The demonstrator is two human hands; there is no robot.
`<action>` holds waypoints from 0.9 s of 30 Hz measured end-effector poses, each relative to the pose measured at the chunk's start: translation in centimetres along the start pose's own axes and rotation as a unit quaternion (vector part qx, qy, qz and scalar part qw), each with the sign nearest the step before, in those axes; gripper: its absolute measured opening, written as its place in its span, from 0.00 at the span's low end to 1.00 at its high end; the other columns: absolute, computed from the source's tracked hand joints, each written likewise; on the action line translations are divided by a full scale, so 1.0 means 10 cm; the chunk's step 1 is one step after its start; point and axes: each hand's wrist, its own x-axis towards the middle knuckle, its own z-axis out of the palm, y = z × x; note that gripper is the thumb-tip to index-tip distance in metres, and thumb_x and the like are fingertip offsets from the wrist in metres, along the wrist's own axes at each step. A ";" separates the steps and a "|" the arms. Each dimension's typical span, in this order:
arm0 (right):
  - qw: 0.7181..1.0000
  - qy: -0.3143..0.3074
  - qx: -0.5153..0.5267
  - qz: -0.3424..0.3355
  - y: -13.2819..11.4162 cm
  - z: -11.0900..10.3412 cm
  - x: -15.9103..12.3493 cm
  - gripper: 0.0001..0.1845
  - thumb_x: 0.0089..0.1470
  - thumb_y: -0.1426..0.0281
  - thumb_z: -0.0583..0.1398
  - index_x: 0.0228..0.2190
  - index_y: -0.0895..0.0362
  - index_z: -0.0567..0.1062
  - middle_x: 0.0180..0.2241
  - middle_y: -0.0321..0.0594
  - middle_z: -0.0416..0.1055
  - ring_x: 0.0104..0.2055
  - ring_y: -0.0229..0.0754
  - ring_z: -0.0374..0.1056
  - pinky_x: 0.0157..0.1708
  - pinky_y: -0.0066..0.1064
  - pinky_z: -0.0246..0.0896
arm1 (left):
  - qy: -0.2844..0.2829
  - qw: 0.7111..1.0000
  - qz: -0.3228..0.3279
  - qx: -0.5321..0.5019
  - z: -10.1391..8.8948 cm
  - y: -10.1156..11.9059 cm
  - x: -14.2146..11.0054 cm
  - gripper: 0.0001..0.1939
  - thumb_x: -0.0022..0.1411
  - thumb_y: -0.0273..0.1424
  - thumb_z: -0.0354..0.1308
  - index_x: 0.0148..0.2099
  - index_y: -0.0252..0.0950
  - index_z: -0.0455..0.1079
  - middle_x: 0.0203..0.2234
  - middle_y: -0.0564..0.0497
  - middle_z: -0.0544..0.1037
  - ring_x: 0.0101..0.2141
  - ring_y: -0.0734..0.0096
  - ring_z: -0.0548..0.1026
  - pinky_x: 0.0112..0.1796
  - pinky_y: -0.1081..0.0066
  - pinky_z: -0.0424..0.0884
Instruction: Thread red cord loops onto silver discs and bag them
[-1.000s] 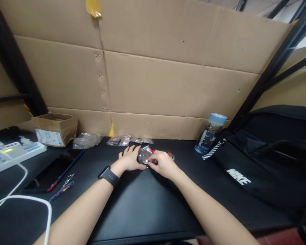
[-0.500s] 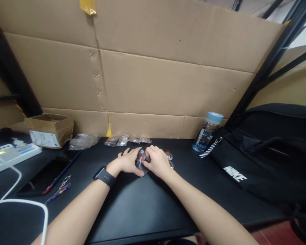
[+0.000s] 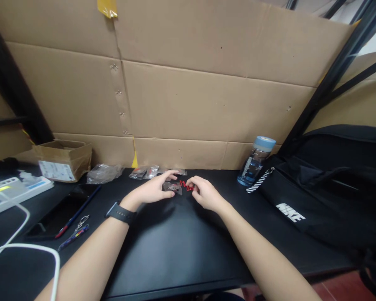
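Note:
A small clear plastic bag [image 3: 174, 187] lies on the black table between my hands. My left hand [image 3: 155, 189], with a dark watch at the wrist, is at the bag's left side, thumb and fingers spread around it without a visible grip. A tangled red cord [image 3: 186, 184] runs from beside the bag to the fingertips of my right hand [image 3: 206, 193], which are curled in on it. Anything at the cord's right end is hidden by that hand. Behind my left hand lie several small plastic packets [image 3: 138, 172], partly covered by its fingers.
To the left are an open cardboard box [image 3: 64, 161], crumpled plastic [image 3: 104, 173], a dark tablet [image 3: 67, 209], a key ring with a strap [image 3: 75, 237], a power strip [image 3: 19, 190] and a white cable [image 3: 28, 247]. A water bottle [image 3: 253, 165] and black bag [image 3: 326, 200] stand right.
My hands have moved apart from the plastic bag they were both gripping. My left fingers have spread, and red cord now shows at my right fingers. The silver rings at right are out of sight.

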 end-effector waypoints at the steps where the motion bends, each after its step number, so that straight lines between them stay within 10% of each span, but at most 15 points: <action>1: 1.000 -0.005 -0.005 -0.007 0.01 0.01 0.00 0.17 0.55 0.80 0.61 0.45 0.52 0.74 0.41 0.37 0.73 0.38 0.39 0.69 0.40 0.29 0.62 | -0.003 1.000 -0.006 -0.016 0.00 0.00 0.00 0.37 0.62 0.33 0.62 0.70 0.43 0.55 0.60 0.41 0.72 0.62 0.56 0.69 0.60 0.55 0.66; 16: 0.996 0.060 0.042 0.040 -0.04 0.22 0.05 0.04 0.61 0.72 0.62 0.33 0.55 0.77 0.32 0.37 0.78 0.35 0.42 0.71 0.39 0.32 0.63 | 0.037 0.992 -0.042 -0.116 0.03 -0.11 0.04 0.27 0.73 0.50 0.46 0.63 0.38 0.65 0.51 0.42 0.78 0.50 0.59 0.78 0.55 0.57 0.69; 23: 0.984 0.077 0.146 0.069 -0.10 0.17 0.07 0.03 0.62 0.70 0.60 0.35 0.55 0.75 0.30 0.36 0.78 0.30 0.38 0.73 0.35 0.28 0.65 | 0.014 0.998 0.015 0.056 0.16 -0.05 0.04 0.48 0.45 0.40 0.77 0.66 0.42 0.62 0.43 0.49 0.80 0.43 0.58 0.79 0.46 0.63 0.72; 27: 0.982 0.081 0.158 0.058 -0.07 0.18 0.06 0.07 0.62 0.68 0.61 0.42 0.54 0.75 0.28 0.33 0.77 0.27 0.37 0.68 0.33 0.27 0.62 | 0.054 0.995 0.033 0.076 0.19 -0.07 0.08 0.30 0.58 0.32 0.67 0.62 0.41 0.66 0.36 0.52 0.82 0.38 0.63 0.80 0.46 0.65 0.71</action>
